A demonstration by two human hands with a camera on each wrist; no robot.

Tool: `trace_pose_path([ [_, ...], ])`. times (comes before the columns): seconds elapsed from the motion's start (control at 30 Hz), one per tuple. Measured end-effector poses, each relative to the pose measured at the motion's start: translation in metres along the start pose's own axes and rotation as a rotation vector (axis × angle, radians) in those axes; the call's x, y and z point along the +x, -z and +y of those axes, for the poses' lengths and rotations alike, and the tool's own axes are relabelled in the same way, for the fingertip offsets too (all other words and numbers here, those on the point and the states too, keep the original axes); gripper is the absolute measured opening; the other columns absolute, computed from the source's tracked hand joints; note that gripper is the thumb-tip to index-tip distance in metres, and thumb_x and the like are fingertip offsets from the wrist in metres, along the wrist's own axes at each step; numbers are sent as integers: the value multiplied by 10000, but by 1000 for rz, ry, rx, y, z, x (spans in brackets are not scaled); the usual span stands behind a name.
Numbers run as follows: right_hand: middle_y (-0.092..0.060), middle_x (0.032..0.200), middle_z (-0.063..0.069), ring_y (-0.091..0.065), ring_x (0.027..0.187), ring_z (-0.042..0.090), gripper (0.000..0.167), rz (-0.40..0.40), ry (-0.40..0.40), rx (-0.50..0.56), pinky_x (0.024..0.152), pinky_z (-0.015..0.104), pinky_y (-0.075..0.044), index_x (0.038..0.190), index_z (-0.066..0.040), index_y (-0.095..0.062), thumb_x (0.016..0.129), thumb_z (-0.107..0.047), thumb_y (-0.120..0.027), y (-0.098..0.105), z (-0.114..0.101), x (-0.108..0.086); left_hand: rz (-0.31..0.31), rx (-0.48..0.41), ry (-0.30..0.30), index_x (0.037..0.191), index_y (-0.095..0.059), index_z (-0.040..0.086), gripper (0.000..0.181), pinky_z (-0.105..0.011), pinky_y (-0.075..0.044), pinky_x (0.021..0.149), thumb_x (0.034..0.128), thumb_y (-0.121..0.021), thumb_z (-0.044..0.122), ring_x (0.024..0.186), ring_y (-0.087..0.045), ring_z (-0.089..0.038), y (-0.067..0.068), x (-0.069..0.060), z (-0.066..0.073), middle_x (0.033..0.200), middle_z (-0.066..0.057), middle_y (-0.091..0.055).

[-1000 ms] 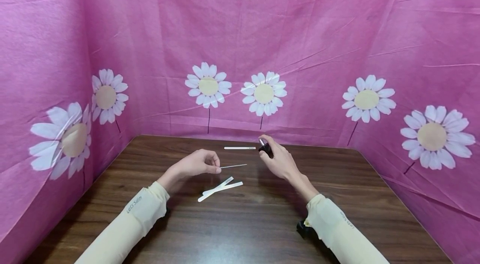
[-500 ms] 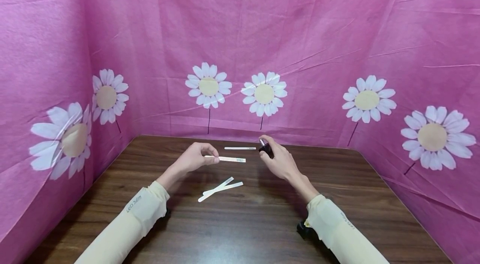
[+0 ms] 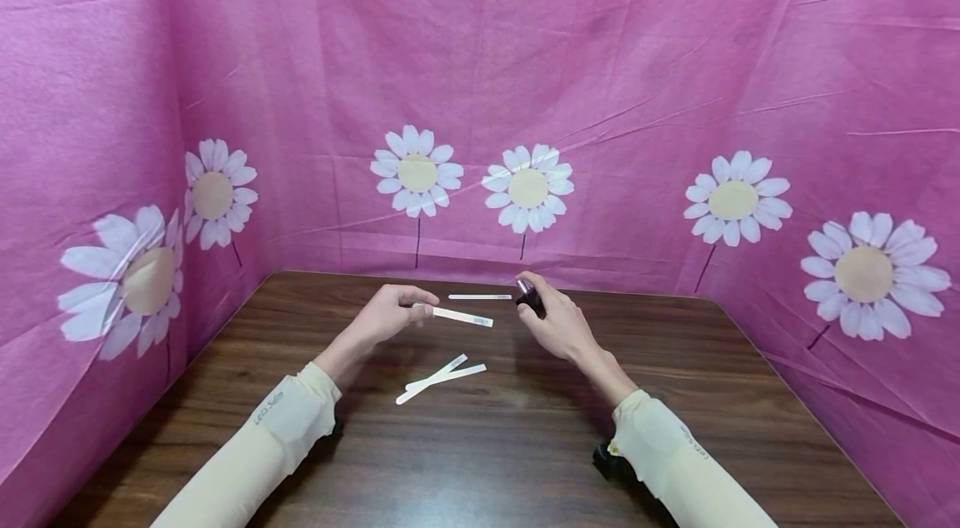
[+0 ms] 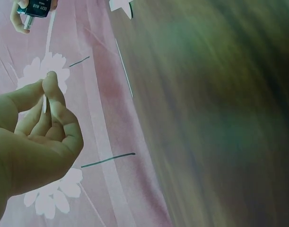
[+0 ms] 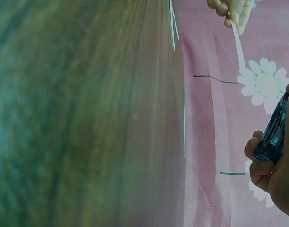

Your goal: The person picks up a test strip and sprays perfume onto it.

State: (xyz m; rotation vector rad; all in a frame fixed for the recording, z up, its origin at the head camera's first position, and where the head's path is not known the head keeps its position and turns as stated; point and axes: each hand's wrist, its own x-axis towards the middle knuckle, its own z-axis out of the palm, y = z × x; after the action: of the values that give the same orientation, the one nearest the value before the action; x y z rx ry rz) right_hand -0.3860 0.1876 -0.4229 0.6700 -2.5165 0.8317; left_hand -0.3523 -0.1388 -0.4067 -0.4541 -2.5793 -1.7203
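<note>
My left hand point(image 3: 390, 315) pinches one end of a white paper strip point(image 3: 463, 317) between thumb and index finger, its printed end pointing right. In the left wrist view the same hand point(image 4: 45, 127) shows the strip's short end point(image 4: 44, 104) below the fingertips. My right hand point(image 3: 558, 320) grips a small dark bottle point(image 3: 529, 297) with a silvery top, a finger over that top. The right wrist view shows this bottle point(image 5: 273, 137) in the curled fingers of the right hand point(image 5: 281, 179). Strip and bottle are apart, both held above the table.
Two white strips point(image 3: 452, 375) lie crossed on the brown wooden table point(image 3: 465, 461), nearer than the hands. A third strip point(image 3: 480, 296) lies near the table's back edge. A pink cloth point(image 3: 615, 53) with daisies hangs around the back and sides.
The left hand has risen slightly away from the table's front, and its strip has turned from edge-on to showing its flat, printed face, now slanting down to the right. The right hand has barely moved.
</note>
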Motion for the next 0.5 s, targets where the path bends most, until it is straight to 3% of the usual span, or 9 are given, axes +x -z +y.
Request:
trace_pose_path([
  [0.07, -663, 1203, 84, -615, 943, 299, 519, -2, 4, -2, 715, 496, -491, 1439, -380, -488, 932, -377, -597, 0, 0, 0, 14, -20, 12, 1137, -743, 16, 187, -407, -549, 791, 973, -695, 91, 870, -678, -382, -1, 1, 1, 920, -107, -739],
  [0.3, -654, 1229, 81, -616, 966, 302, 525, 4, 9, -1, 732, 513, -498, 1446, -424, -467, 937, -391, -590, -2, 0, 3, 50, -91, 16, 1175, -730, -5, 216, -543, -494, 933, 984, -679, 84, 897, -688, -374, -10, 10, 3, 1014, -118, -749],
  [0.5, -654, 1231, 69, -617, 989, 305, 518, 24, 5, 3, 749, 530, -494, 1436, -423, -473, 933, -387, -589, -2, -1, 2, 110, -164, 93, 1253, -710, 34, 276, -545, -426, 1020, 990, -655, 95, 1027, -665, -311, -18, 19, 12, 1122, -124, -728],
])
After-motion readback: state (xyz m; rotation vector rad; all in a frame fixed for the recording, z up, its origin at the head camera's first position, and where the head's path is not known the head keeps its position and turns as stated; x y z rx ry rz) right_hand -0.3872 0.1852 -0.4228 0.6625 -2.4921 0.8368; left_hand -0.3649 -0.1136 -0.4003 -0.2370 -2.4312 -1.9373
